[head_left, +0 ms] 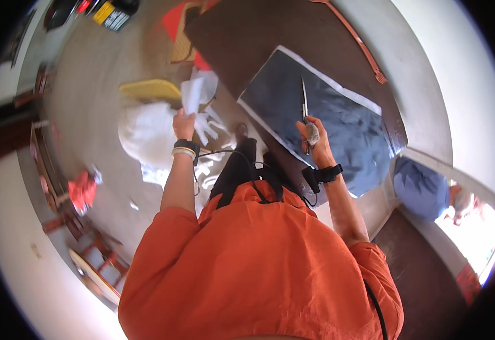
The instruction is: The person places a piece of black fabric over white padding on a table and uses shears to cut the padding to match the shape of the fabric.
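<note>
My left hand (183,123) is closed on a white piece (192,93) of paper or cloth, held out over a loose pile of white scraps (148,133) lying lower down. My right hand (317,140) is closed on long metal scissors (304,96) with cloth-wrapped handles, pointing away from me above a dark grey-blue fabric sheet (327,107) with white edges. That sheet is spread on a dark brown table (227,34) to my right. The scissor blades look shut or nearly shut.
A yellow board or seat (151,88), a wooden stool (185,45) and red material (174,21) stand beyond. An orange strip (361,45) lies along the table's far right. Chairs (97,255) and red cloth (83,190) are at left. A dark blue bundle (420,187) lies at right.
</note>
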A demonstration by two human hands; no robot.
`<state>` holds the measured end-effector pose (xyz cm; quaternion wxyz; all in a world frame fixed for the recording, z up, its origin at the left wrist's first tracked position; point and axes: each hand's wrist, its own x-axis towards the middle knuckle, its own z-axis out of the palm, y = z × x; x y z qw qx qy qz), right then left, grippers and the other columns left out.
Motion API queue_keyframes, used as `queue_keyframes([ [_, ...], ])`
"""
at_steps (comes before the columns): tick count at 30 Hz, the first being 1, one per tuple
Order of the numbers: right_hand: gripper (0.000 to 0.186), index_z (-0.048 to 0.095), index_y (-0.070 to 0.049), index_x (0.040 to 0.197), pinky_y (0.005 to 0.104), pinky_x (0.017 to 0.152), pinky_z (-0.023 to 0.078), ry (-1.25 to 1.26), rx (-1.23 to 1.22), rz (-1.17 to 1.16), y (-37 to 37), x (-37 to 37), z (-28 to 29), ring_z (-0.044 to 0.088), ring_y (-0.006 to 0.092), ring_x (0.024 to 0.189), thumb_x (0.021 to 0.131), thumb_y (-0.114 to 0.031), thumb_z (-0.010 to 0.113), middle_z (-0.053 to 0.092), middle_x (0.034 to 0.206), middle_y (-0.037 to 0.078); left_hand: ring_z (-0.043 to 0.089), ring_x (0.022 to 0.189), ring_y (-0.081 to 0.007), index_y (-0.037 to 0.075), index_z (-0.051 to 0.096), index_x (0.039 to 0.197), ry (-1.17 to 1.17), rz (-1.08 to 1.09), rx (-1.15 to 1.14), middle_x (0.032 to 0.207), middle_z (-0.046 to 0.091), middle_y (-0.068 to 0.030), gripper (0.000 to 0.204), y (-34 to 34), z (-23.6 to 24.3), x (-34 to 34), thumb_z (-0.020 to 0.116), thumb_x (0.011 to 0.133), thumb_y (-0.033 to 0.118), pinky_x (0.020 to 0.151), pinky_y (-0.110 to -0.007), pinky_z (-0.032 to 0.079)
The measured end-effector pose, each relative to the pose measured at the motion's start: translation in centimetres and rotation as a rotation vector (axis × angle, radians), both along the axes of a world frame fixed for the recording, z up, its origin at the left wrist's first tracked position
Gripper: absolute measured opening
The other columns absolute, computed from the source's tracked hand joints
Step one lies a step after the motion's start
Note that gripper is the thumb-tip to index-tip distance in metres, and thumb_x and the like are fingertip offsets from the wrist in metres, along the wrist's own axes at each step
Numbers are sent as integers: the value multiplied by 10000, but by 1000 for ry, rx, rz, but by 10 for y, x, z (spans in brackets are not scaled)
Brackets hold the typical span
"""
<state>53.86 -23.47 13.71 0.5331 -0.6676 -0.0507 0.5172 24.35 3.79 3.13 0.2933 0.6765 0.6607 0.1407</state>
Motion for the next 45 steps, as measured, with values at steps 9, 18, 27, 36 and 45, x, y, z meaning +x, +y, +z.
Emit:
queue_keyframes([
  [9, 526, 435, -14, 1175, 214, 438, 335, -2, 68, 56, -16, -13, -21, 423, 72, 499, 782, -263, 681, 453, 653, -9, 541, 1042, -317, 52, 562, 1144, 299, -1, -307, 1080, 594, -174, 553, -122, -16, -96, 685, 641, 248, 920, -375, 414],
  [18, 478, 460, -28, 1144, 203, 421, 330, -141, 100, -15, -70, -56, -10, 423, 74, 463, 790, -266, 676, 456, 637, -7, 540, 1039, -326, 238, 561, 1150, 519, 25, -315, 1080, 544, -116, 448, -157, -35, -178, 642, 709, 249, 815, -504, 468],
  [27, 529, 472, -20, 1133, 201, 414, 323, -257, -36, 7, -144, -79, 10, 429, 64, 463, 760, -317, 700, 466, 624, -14, 443, 1147, -349, 145, 525, 1196, 349, 91, -436, 1311, 347, -180, 484, -196, -34, -154, 594, 722, 218, 954, -517, 367],
  [36, 611, 457, 1, 1169, 195, 363, 308, -386, -34, -59, -218, 13, 9, 425, 54, 433, 721, -301, 742, 502, 680, -2, 614, 820, -214, 56, 575, 1086, -306, -2, -640, 1032, 610, -79, 395, -241, -19, -51, 590, 810, 338, 670, -377, 529],
  [45, 628, 434, -22, 1204, 190, 377, 313, -574, -114, 86, -313, 204, -38, 425, 47, 454, 717, -247, 759, 515, 648, -9, 593, 857, -200, -11, 485, 1153, -714, -32, -883, 1007, 571, -136, 689, -340, 29, 139, 635, 750, 527, 697, -337, 516],
])
